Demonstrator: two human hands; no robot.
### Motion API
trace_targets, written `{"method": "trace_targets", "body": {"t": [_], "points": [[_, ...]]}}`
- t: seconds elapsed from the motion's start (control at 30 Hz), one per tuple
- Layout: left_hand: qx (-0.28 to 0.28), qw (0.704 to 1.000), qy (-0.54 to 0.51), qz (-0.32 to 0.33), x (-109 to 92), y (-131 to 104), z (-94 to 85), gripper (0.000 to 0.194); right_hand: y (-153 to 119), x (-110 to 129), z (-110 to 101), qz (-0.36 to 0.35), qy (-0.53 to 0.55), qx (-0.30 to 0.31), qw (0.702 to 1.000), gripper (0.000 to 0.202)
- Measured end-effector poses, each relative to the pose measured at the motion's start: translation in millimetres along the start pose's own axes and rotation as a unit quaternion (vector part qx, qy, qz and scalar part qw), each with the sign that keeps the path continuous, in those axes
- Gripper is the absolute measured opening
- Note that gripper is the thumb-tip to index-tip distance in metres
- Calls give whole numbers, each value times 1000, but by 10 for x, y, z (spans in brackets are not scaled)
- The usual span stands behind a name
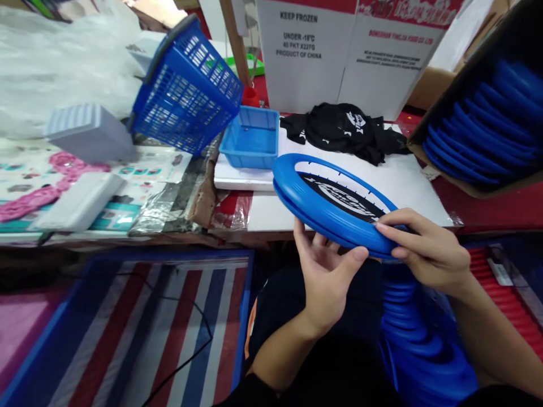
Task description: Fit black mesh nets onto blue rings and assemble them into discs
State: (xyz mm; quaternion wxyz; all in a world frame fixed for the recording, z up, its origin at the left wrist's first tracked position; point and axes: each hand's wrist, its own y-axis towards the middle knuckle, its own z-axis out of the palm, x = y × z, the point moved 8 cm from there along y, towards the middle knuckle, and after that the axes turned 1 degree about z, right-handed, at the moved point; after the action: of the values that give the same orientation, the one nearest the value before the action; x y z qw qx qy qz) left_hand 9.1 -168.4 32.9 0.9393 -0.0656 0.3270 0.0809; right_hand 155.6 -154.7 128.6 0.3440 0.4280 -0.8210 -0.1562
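Between my hands, tilted above the front edge of the bench, is a blue plastic ring (pixel 322 206) with a black printed fabric centre, like a flying disc. My left hand (pixel 324 277) grips its near rim from below, thumb on the edge and fingers underneath. On the right end of the rim, my right hand (pixel 428 246) pinches with thumb and fingers near the black fabric. Behind the disc, a pile of black printed fabric pieces (pixel 339 127) lies on a white board (pixel 411 181).
A blue tray (pixel 250 141) and tilted blue basket (pixel 182 90) stand left of the board. Blue rings fill a carton (pixel 487 124) at right; more rings (pixel 416 333) are stacked below my right arm. A white carton (pixel 339 56) stands behind. Striped sheeting (pixel 182 322) lies lower left.
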Motion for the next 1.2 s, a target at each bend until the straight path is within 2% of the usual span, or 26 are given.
{"method": "trace_targets", "body": {"t": [0.3,0.63,0.87,1.2], "points": [[-5,999,-29,-24,-2,-9,82,125,0,-16,-87,8,22,2,1000,44],[3,999,-30,-15,3,-37,97,118,56,83,-119,17,-39,-21,999,48],[13,1000,-22,-6,33,-45,84,119,-7,132,-113,30,-32,-1,999,50],[24,1000,-5,-1,24,-62,113,121,-6,156,-121,32,-35,-8,999,50]]}}
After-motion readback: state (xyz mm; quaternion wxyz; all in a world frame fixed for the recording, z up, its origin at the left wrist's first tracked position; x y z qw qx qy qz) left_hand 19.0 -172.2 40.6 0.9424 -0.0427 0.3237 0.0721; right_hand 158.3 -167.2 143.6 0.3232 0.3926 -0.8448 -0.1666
